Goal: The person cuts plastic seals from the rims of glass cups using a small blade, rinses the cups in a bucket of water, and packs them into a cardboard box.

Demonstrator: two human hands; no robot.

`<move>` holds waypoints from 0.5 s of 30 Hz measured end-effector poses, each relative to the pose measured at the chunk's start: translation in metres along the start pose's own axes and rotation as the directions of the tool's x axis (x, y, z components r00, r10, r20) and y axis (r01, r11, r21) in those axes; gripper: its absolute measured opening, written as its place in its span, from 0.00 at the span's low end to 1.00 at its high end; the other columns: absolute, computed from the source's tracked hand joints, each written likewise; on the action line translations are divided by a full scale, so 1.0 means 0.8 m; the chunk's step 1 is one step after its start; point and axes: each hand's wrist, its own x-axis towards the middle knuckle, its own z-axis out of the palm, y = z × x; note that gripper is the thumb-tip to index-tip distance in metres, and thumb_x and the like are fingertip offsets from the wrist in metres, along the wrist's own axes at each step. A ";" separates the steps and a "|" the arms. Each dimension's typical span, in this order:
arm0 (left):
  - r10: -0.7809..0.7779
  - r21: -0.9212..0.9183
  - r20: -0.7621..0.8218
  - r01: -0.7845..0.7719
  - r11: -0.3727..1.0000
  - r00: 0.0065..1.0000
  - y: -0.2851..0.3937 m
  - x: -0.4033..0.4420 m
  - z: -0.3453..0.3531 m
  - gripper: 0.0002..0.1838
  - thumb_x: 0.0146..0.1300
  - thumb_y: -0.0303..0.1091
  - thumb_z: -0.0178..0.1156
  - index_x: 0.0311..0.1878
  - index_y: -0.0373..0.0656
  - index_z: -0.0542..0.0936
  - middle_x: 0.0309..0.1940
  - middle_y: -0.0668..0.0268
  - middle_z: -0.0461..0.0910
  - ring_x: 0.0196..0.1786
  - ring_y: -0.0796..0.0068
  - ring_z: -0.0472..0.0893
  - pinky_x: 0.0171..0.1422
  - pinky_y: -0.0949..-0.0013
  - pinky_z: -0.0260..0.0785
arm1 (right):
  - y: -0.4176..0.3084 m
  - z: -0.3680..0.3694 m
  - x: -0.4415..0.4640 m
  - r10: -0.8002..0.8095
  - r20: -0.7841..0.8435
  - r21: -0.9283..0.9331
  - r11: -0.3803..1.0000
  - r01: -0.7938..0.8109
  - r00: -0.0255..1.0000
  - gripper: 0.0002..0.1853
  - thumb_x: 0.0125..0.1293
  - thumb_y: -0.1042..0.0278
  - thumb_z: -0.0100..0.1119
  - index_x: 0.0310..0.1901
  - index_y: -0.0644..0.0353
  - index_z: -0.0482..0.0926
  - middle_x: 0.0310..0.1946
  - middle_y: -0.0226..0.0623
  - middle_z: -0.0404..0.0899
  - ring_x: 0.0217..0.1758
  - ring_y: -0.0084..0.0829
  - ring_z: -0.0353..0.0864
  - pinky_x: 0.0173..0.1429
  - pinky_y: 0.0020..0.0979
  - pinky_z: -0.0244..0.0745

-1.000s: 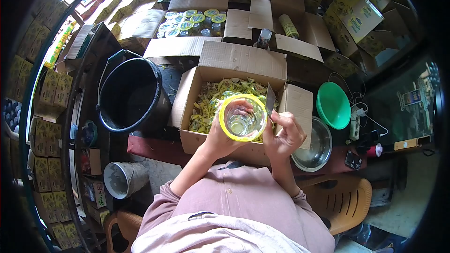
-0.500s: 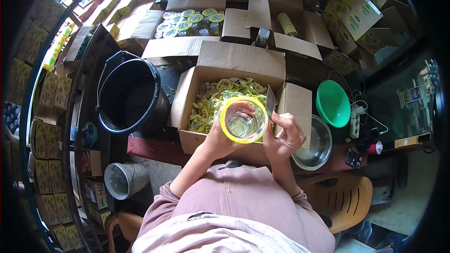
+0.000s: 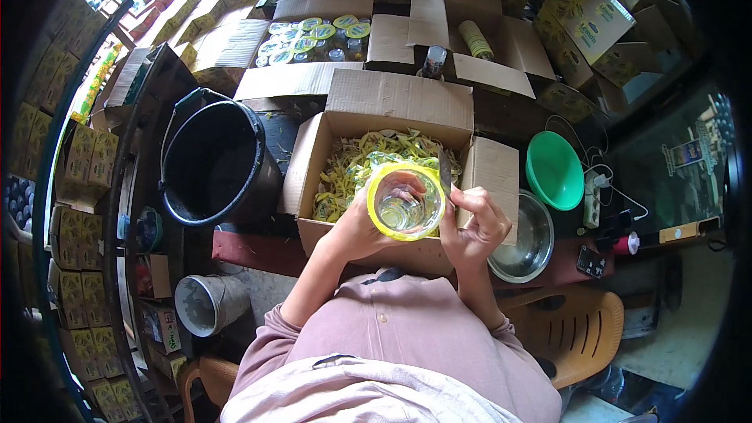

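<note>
My left hand (image 3: 354, 229) is wrapped round a clear plastic cup (image 3: 403, 213) with a yellow rim, its mouth tilted toward me. My right hand (image 3: 479, 223) grips a knife, and its thin blade (image 3: 446, 174) points up and away along the right side of the cup's rim. The handle is mostly hidden in my fingers. Just beyond the cup, an open cardboard box (image 3: 401, 100) holds a heap of yellow and green strips (image 3: 345, 176).
A black bucket (image 3: 254, 188) stands left, a grey bucket (image 3: 227, 301) below it. At right are a green bowl (image 3: 554, 171), a metal bowl (image 3: 526, 239) and a power strip (image 3: 593, 207). Behind, a carton holds lidded cups (image 3: 321, 31) beside a glass jar (image 3: 434, 61). An orange chair (image 3: 595, 329) stands lower right.
The knife blade has shifted slightly left, closer against the cup's rim, and looks narrower from here. Both hands keep their hold. The whole view has moved a little.
</note>
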 end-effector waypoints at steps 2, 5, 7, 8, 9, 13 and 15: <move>0.003 -0.018 0.002 -0.003 1.000 1.000 0.000 0.000 0.001 0.32 0.42 0.28 0.70 0.51 0.38 0.67 0.44 0.63 0.73 0.45 0.73 0.75 0.50 0.72 0.68 | 0.004 0.000 0.000 -0.008 0.006 0.002 1.000 0.008 1.000 0.10 0.42 0.85 0.62 0.29 0.62 0.78 0.19 0.36 0.76 0.21 0.26 0.75 0.26 0.23 0.70; -0.020 -0.105 -0.010 0.018 0.994 1.000 0.000 0.002 0.003 0.32 0.42 0.27 0.70 0.52 0.38 0.66 0.44 0.62 0.72 0.45 0.74 0.75 0.50 0.72 0.68 | 0.000 0.000 -0.001 0.022 -0.015 0.017 1.000 -0.022 1.000 0.09 0.43 0.85 0.63 0.28 0.62 0.78 0.19 0.36 0.76 0.21 0.26 0.76 0.26 0.23 0.70; -0.045 -0.183 -0.022 0.040 0.982 0.999 -0.003 0.003 0.001 0.32 0.42 0.26 0.69 0.52 0.37 0.66 0.44 0.61 0.72 0.45 0.74 0.75 0.50 0.73 0.69 | -0.003 -0.002 -0.004 0.023 -0.010 0.016 1.000 -0.023 1.000 0.09 0.44 0.84 0.64 0.28 0.62 0.78 0.19 0.36 0.76 0.21 0.26 0.76 0.26 0.23 0.69; -0.059 -0.223 -0.028 0.051 0.973 0.998 -0.007 0.001 0.000 0.32 0.43 0.25 0.69 0.52 0.37 0.66 0.44 0.61 0.72 0.45 0.74 0.75 0.49 0.73 0.69 | -0.005 -0.003 -0.006 0.025 -0.007 0.015 1.000 -0.025 1.000 0.09 0.44 0.84 0.64 0.27 0.62 0.78 0.19 0.36 0.76 0.21 0.26 0.76 0.26 0.22 0.69; -0.073 -0.263 -0.032 0.062 0.963 0.997 -0.009 0.001 -0.001 0.32 0.43 0.25 0.69 0.52 0.37 0.65 0.44 0.61 0.72 0.45 0.74 0.75 0.49 0.73 0.69 | -0.006 -0.004 -0.007 0.031 -0.007 0.004 1.000 -0.031 1.000 0.08 0.44 0.83 0.64 0.27 0.61 0.78 0.19 0.36 0.76 0.20 0.26 0.76 0.26 0.22 0.69; -0.062 -0.258 -0.038 0.051 0.965 0.997 -0.010 0.000 -0.001 0.32 0.43 0.24 0.69 0.53 0.37 0.65 0.45 0.61 0.72 0.46 0.75 0.74 0.50 0.73 0.68 | -0.009 -0.005 -0.012 0.043 -0.006 -0.033 0.999 -0.043 0.999 0.08 0.44 0.83 0.65 0.27 0.61 0.77 0.19 0.36 0.76 0.20 0.26 0.76 0.26 0.22 0.69; -0.069 -0.263 -0.046 0.054 0.963 0.997 -0.008 -0.001 0.000 0.32 0.43 0.24 0.69 0.53 0.37 0.65 0.45 0.61 0.72 0.46 0.75 0.74 0.50 0.73 0.68 | -0.011 -0.005 -0.012 0.032 -0.003 -0.047 0.998 -0.033 0.999 0.09 0.44 0.83 0.65 0.27 0.61 0.78 0.19 0.35 0.76 0.20 0.26 0.75 0.25 0.23 0.69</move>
